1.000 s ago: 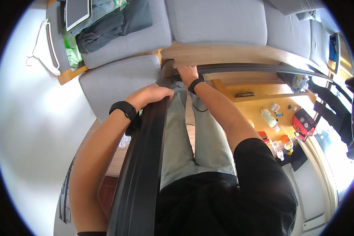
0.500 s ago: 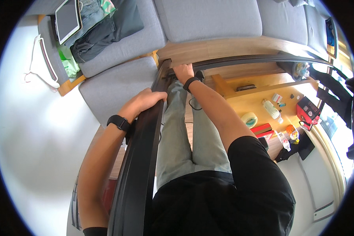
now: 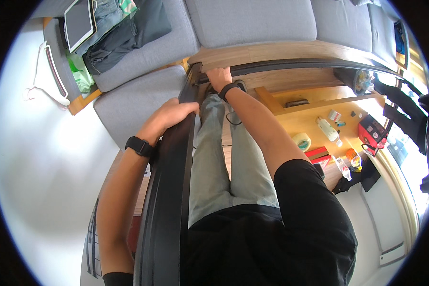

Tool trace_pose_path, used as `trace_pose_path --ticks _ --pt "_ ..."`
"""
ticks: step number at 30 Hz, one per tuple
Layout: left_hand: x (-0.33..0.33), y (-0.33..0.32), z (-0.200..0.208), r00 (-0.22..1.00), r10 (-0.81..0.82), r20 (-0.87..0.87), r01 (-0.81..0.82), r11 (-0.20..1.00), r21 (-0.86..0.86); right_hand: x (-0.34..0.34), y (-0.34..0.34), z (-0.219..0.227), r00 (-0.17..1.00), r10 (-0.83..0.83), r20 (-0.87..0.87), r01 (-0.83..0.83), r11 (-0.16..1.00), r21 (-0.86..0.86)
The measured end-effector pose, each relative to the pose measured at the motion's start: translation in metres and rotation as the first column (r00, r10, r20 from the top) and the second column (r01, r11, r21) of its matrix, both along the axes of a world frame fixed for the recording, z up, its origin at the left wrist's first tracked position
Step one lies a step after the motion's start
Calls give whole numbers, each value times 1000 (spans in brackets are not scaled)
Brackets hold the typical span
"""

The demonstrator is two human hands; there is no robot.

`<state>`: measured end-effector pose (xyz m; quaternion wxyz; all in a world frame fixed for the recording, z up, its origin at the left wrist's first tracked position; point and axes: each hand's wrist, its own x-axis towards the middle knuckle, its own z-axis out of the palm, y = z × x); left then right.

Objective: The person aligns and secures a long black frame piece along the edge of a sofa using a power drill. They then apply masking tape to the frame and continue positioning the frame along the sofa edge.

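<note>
A long black beam (image 3: pixel 169 171) runs from the lower edge up to a corner, where a thinner black rail (image 3: pixel 291 64) leads off to the right in a curve. My left hand (image 3: pixel 175 113) is closed over the beam a little below that corner, its thumb on the side nearer my legs. Just right of the corner, my right hand (image 3: pixel 219 77) is wrapped round the thin rail; its fingertips are hidden behind it. My legs stand inside the angle between the two black parts.
A grey sofa (image 3: pixel 257 24) lies ahead, with folded clothes and a tablet (image 3: pixel 79 24) at its left. At right, a wooden table (image 3: pixel 298 121) carries bottles, a tape roll (image 3: pixel 301 141) and red boxes. White hangers (image 3: pixel 47 78) hang by the left wall. A thin cable (image 3: pixel 231 119) hangs near my legs.
Both hands, the beam and the thin rail have shifted slightly up and left in the picture. The grip of each hand looks the same.
</note>
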<state>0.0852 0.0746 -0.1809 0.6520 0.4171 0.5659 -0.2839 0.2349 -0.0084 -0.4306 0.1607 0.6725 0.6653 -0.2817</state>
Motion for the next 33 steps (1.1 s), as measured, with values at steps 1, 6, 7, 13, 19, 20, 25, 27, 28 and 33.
trace_pose_path --ticks 1,6,7,13,19,20,25,27,28,33 --pt "0 1 -3 1000 -5 -5 5 1000 2 0 2 0 1000 -5 9 5 1000 16" --pt "-1 2 -15 1000 -2 -20 1 1000 -17 2 6 5 999 -17 -40 15 999 -47" --pt "-1 1 -15 1000 13 -21 -14 1000 -2 3 5 7 999 -8 -45 5 999 -51" --pt "8 -4 -4 999 38 -36 -36 999 41 6 -2 12 998 31 -57 -32 999 -14" --pt "10 -2 -6 997 16 -78 -15 1000 12 9 -6 5 995 53 -82 -45 993 107" --pt "10 -3 -7 996 25 -86 -24 1000 7 9 -7 4 994 44 -96 -33 993 117" --pt "8 -12 -8 991 21 -129 -19 1000 14 9 -20 9 990 14 -144 -9 999 37" --pt "7 -16 -8 991 28 -134 -32 999 -27 7 -26 11 992 26 -125 -20 999 47" --pt "6 -18 -10 991 34 -131 -39 999 -36 7 -28 11 993 34 -113 -33 999 5" --pt "-5 -20 -23 994 14 -113 -21 998 -64 4 -29 7 993 -3 -120 7 999 35"
